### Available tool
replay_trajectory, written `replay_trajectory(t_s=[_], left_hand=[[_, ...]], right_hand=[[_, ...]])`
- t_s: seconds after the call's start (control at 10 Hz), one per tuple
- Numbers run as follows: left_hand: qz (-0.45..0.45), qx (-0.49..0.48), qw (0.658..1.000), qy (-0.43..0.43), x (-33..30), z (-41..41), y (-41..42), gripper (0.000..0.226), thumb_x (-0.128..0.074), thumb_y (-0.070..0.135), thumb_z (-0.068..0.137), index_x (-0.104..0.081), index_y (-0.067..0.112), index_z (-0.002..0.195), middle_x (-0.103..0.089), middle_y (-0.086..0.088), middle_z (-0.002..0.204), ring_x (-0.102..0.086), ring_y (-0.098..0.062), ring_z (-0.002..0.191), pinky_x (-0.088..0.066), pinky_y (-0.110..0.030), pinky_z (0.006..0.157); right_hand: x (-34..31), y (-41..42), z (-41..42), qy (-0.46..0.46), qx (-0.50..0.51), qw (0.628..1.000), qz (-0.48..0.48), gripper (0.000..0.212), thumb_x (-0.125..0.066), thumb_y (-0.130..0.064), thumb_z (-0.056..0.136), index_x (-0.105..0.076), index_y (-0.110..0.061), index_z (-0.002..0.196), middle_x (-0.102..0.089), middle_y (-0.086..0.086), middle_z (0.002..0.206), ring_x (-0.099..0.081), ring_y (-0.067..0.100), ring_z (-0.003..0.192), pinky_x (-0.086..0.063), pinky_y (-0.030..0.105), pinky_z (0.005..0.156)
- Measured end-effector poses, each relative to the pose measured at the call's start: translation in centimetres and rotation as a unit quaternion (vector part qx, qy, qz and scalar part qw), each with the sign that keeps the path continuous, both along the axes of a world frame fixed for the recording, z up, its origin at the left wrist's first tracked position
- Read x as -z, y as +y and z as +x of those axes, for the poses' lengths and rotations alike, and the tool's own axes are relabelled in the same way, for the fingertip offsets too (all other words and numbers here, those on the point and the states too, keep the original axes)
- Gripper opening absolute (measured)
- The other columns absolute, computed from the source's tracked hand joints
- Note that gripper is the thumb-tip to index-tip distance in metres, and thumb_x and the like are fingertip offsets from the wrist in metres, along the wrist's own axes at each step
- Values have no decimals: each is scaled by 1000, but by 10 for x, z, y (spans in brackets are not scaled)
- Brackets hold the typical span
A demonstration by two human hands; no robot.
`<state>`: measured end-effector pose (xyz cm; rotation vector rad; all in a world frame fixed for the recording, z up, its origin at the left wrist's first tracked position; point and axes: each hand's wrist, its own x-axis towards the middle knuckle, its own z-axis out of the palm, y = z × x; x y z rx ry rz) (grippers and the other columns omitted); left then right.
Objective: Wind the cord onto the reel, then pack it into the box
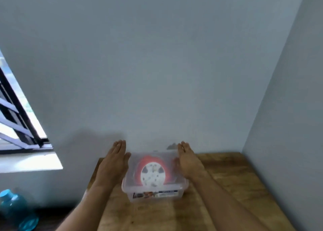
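Note:
A clear plastic box point(155, 194) with a label on its front stands on the wooden table. Inside it lies the red reel point(153, 173) with a white round face, seen through the clear lid or top. My left hand point(114, 162) is flat, fingers straight and together, beside the box's left side. My right hand point(189, 160) is flat in the same way at the box's right side. Neither hand grips anything; whether the palms touch the box is unclear through the blur. No loose cord shows.
The wooden table point(236, 187) sits in a corner, with a pale wall right behind the box and another wall along the right. A barred window point(19, 124) is at the left. A blue water jug point(15, 211) stands on the floor at lower left.

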<state>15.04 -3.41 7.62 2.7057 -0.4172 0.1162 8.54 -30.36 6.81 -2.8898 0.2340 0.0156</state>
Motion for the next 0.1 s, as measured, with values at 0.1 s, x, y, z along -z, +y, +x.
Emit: replay_trajectory(t_s=[0.1], left_hand=[[11, 28, 998, -53, -40, 21, -5, 66, -30, 44, 106, -15, 11, 160, -9, -5, 170, -4, -21, 158, -9, -40, 128]], right_hand=[[-43, -3, 23, -84, -38, 996, -12, 66, -40, -32, 105, -14, 1, 155, -11, 18, 164, -8, 29, 151, -7, 34, 120]])
